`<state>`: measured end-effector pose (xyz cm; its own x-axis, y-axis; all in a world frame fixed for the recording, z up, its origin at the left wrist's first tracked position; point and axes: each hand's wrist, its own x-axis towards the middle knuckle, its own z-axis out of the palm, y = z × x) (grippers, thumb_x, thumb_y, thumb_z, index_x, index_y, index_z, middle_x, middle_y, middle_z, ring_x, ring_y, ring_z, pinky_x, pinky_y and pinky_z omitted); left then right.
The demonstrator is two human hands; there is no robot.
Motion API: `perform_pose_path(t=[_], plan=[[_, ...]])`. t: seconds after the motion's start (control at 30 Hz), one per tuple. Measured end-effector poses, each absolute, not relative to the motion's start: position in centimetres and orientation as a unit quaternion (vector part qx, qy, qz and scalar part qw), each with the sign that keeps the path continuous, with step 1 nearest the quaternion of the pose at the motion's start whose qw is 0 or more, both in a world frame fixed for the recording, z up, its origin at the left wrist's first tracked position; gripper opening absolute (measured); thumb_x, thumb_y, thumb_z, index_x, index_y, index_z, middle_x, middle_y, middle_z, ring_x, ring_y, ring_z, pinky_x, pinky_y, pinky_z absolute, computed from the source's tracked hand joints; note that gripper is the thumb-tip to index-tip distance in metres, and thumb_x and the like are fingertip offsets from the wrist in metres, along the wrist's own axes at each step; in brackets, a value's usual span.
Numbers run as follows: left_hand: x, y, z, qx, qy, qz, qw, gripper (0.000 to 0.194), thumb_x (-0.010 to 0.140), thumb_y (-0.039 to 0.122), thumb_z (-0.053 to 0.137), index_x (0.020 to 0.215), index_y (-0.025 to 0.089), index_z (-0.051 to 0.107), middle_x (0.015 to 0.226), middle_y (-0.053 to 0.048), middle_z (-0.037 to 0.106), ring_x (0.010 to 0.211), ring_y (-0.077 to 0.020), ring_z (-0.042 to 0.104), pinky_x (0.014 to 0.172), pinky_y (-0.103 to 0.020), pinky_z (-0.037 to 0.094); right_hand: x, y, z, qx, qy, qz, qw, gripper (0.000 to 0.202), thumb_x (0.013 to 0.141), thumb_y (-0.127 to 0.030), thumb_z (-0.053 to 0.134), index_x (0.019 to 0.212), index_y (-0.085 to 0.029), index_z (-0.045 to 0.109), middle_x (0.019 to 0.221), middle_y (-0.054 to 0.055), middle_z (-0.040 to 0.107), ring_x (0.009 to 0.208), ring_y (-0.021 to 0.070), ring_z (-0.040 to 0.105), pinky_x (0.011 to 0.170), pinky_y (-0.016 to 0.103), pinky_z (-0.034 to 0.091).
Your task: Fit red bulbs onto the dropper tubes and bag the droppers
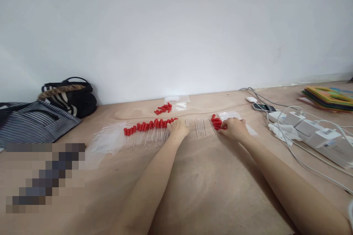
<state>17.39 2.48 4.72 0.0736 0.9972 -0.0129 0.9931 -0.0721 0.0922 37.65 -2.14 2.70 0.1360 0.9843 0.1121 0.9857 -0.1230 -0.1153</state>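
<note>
My left hand [178, 129] is closed at the right end of a row of clear droppers [157, 136] with red rubber bulbs [146, 126] on their tops. Its curled fingers hide what they hold. To the right lie several thin clear tubes [200, 128] without bulbs, side by side. My right hand [234, 128] reaches over a small pile of loose red bulbs [216, 122], its fingertips bent together on a bulb at the pile's edge. Under that pile and hand a clear plastic bag [251, 129] shows in part.
More red bulbs [164, 108] lie farther back beside a small bag of clear tubes [180, 105]. Flat plastic bags [109, 139] lie left of the row. On the right are a power strip with chargers [311, 128], cables and stacked coloured boards [328, 99]. Fabric bags [41, 121] stand at left.
</note>
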Motion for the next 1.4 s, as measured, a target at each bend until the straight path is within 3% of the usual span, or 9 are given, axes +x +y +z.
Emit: perform_pose_path(t=[0.23,0.43,0.57,0.73,0.93,1.1,1.3,1.4], plan=[[14.6,1.4,6.9,0.757,0.652,0.040,0.038,0.029,0.081,0.033,0.044,0.087,0.014,0.065,0.090,-0.015,0.066,0.090,-0.0270,0.061,0.073,-0.033,0.044,37.3,-2.6,3.2,-0.745,-0.646,-0.011,0.167,0.022,0.069,-0.038,0.051,0.066,-0.021,0.066,0.073,0.004,0.066,0.078,0.0225,0.055,0.068,0.033,0.026],[14.3,-0.3,6.8,0.809,0.583,0.069,0.020,0.020,0.082,0.021,0.046,0.089,0.013,0.063,0.096,-0.013,0.063,0.097,-0.0262,0.056,0.084,-0.036,0.039,36.2,-2.8,3.0,-0.730,-0.644,-0.008,0.229,0.021,0.067,-0.039,0.053,0.063,-0.022,0.065,0.072,0.003,0.066,0.075,0.0211,0.056,0.065,0.031,0.025],[16.4,-1.6,5.6,0.856,0.507,0.089,0.053,0.019,0.083,0.031,0.048,0.096,0.024,0.059,0.102,-0.003,0.061,0.101,-0.0184,0.054,0.087,-0.028,0.038,35.3,-2.9,2.5,-0.713,-0.660,0.000,0.236,0.019,0.067,-0.036,0.053,0.062,-0.022,0.064,0.071,0.002,0.066,0.076,0.0206,0.055,0.065,0.030,0.025],[18.4,-2.6,4.3,0.841,0.528,0.068,0.092,0.032,0.081,0.044,0.046,0.098,0.018,0.055,0.088,-0.010,0.064,0.087,-0.0265,0.060,0.071,-0.036,0.046,34.8,-2.9,2.0,-0.695,-0.679,0.008,0.235,0.020,0.068,-0.036,0.052,0.064,-0.021,0.064,0.068,0.002,0.064,0.075,0.0197,0.054,0.069,0.031,0.025],[19.6,-2.7,4.1,0.815,0.568,0.036,0.114,0.029,0.076,0.023,0.053,0.103,0.013,0.052,0.095,-0.017,0.063,0.092,-0.0304,0.059,0.068,-0.034,0.048,34.8,-2.9,2.0,-0.695,-0.677,0.008,0.241,0.018,0.068,-0.035,0.052,0.064,-0.021,0.064,0.068,0.001,0.064,0.076,0.0205,0.055,0.069,0.032,0.025],[19.7,-3.0,4.9,0.802,0.586,0.010,0.112,0.041,0.069,0.003,0.054,0.109,0.006,0.047,0.092,-0.021,0.063,0.094,-0.0306,0.059,0.070,-0.032,0.047,34.3,-3.1,1.7,-0.689,-0.672,0.024,0.269,0.019,0.069,-0.034,0.050,0.063,-0.020,0.062,0.068,0.000,0.064,0.071,0.0177,0.057,0.072,0.033,0.028],[17.2,-5.2,6.1,0.817,0.566,-0.003,0.110,0.047,0.072,0.001,0.046,0.118,0.010,0.038,0.095,-0.016,0.063,0.090,-0.0264,0.060,0.073,-0.033,0.045,33.8,-3.2,1.1,-0.633,-0.695,0.056,0.337,0.013,0.068,-0.030,0.054,0.063,-0.020,0.059,0.071,0.001,0.064,0.074,0.0178,0.058,0.077,0.033,0.036],[13.8,-6.3,6.0,0.865,0.492,0.013,0.100,0.047,0.072,0.001,0.042,0.117,0.014,0.039,0.103,-0.013,0.057,0.090,-0.0223,0.058,0.075,-0.030,0.044,33.0,-3.8,1.4,-0.582,-0.724,0.101,0.355,0.012,0.068,-0.027,0.056,0.076,-0.020,0.062,0.077,0.002,0.065,0.077,0.0174,0.058,0.073,0.030,0.041]])
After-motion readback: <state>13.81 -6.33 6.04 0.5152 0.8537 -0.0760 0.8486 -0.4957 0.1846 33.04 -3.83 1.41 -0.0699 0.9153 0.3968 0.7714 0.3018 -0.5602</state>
